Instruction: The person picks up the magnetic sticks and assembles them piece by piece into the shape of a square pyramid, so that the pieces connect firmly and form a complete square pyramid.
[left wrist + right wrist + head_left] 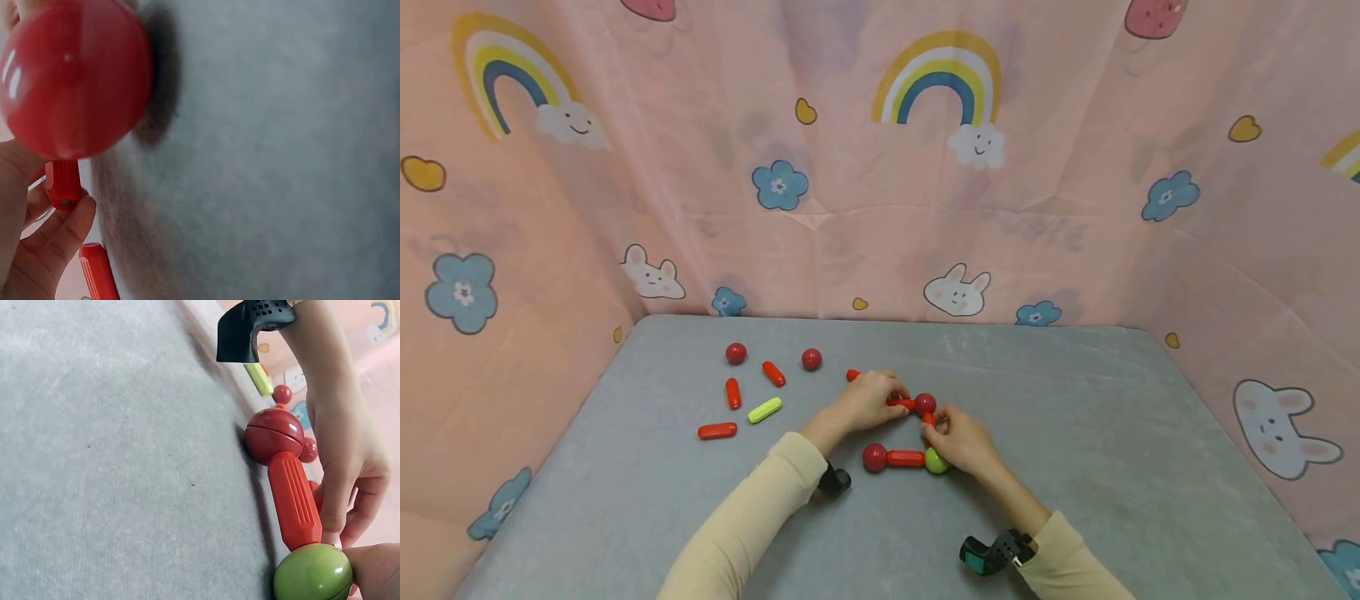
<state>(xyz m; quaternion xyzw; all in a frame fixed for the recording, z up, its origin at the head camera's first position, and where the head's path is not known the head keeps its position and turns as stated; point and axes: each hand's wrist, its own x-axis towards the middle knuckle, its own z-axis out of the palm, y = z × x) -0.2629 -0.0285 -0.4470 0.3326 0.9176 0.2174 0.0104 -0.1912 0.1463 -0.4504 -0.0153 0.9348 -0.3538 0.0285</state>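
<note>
A chain of toy balls and sticks lies on the grey table. At its near side a red ball (874, 457), a red stick (906, 458) and a green ball (936, 461) stand in a row. From the green ball another red stick (929, 418) runs away to a second red ball (925, 404). My right hand (964, 440) pinches that stick, fingertips beside the green ball. My left hand (868, 400) holds a third red stick (62, 184) between thumb and fingers, its far end at the second red ball. In the left wrist view, the near red ball (75, 81) looms large in front.
Left of the hands lie loose red sticks (717, 431), a yellow-green stick (764, 410) and two red balls (811, 359). One more red stick (853, 375) shows just behind my left hand. A pink patterned curtain (835, 250) encloses the table's back and sides.
</note>
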